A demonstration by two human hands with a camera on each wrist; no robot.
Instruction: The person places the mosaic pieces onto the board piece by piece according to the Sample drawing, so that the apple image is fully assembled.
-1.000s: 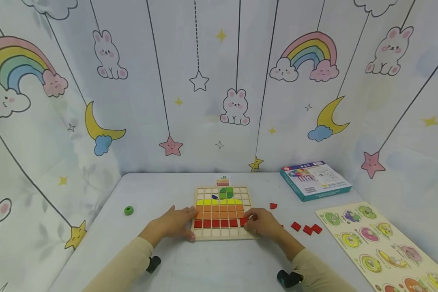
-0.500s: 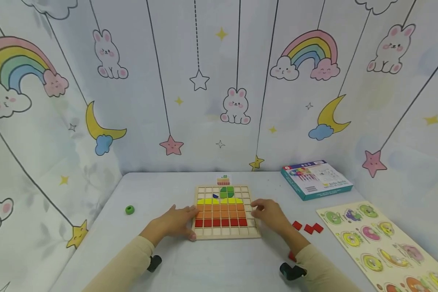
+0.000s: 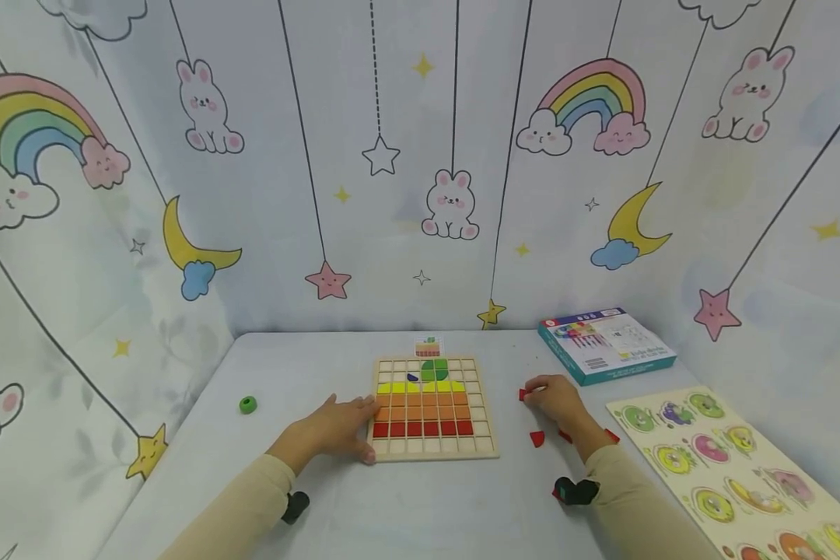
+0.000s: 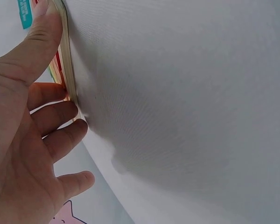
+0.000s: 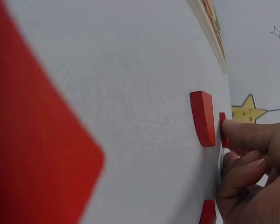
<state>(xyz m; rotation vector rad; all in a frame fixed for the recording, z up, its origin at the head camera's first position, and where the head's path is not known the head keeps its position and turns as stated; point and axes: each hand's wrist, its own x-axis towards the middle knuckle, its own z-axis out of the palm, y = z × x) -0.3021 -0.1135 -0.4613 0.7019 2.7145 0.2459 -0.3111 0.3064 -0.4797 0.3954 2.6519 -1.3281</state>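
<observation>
A wooden grid board (image 3: 486,443) lies flat on the table, with green, blue, yellow, orange and red tiles forming a picture. My left hand (image 3: 337,427) rests against its left edge; in the left wrist view the thumb (image 4: 39,44) touches the rim and the other fingers are loosely extended. To the right of the board, my right hand (image 3: 558,400) pinches a small red tile (image 5: 223,130) at the tabletop. A red quarter-round tile (image 3: 537,439) lies nearer to me. Other red tiles (image 3: 611,436) are partly hidden by the right hand and wrist.
Behind the board lies a small picture card (image 3: 429,347). A boxed set (image 3: 607,347) sits at the back right, near a fruit puzzle board (image 3: 714,467). At the left is a green bead (image 3: 248,404). A patterned cloth surrounds the table.
My right hand has left the red row on the board and moved right to a loose red tile on the table. The left hand has stayed at the board's edge.
</observation>
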